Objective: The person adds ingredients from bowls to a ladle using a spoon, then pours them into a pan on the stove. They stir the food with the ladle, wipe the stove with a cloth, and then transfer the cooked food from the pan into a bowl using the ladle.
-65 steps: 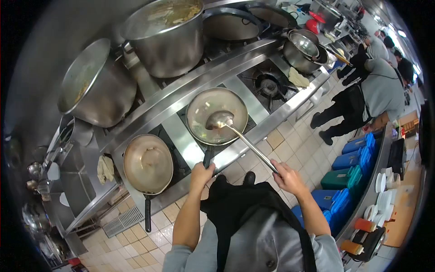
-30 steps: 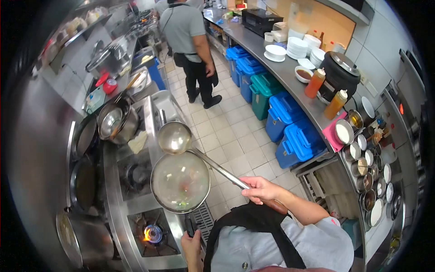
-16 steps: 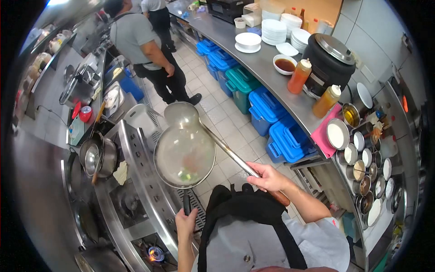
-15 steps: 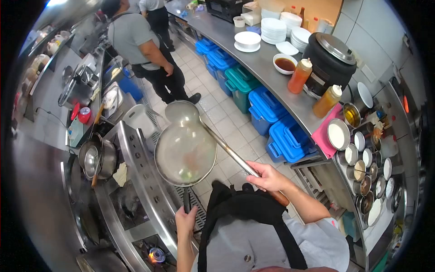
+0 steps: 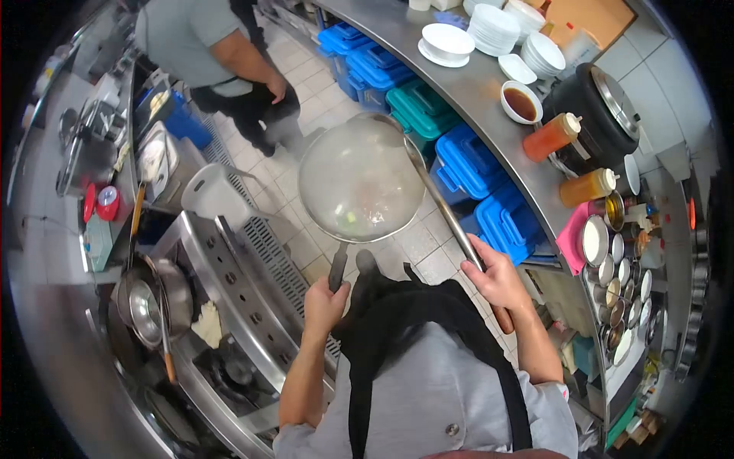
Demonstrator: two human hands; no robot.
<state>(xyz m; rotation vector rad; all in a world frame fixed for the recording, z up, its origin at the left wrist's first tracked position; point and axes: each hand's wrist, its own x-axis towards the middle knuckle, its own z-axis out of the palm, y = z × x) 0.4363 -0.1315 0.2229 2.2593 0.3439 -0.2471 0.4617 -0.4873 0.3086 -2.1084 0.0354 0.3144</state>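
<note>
My left hand (image 5: 326,306) is wrapped round the dark handle of a steaming pan (image 5: 310,180), held out over the floor in front of me. Pale steam veils its contents; a bit of green and something reddish show through. In my right hand (image 5: 495,274) is the long metal shaft of a ladle (image 5: 443,203), its wooden end sticking out below my fist. The ladle's head reaches the far right rim of the pan, blurred by the steam.
To my left runs a steel stove (image 5: 229,264) with a metal pot (image 5: 174,287) and a strainer (image 5: 144,306). At right, a counter (image 5: 482,99) carries plates (image 5: 493,27), sauce bottles (image 5: 552,138) and a black soup warmer (image 5: 585,111). Lidded blue bins (image 5: 470,161) stand beneath. A person (image 5: 222,61) stands ahead.
The pan and ladle have swung to the right along with my hands, and the ladle's head has shifted to the pan's far right rim. My view has turned and moved forward.
</note>
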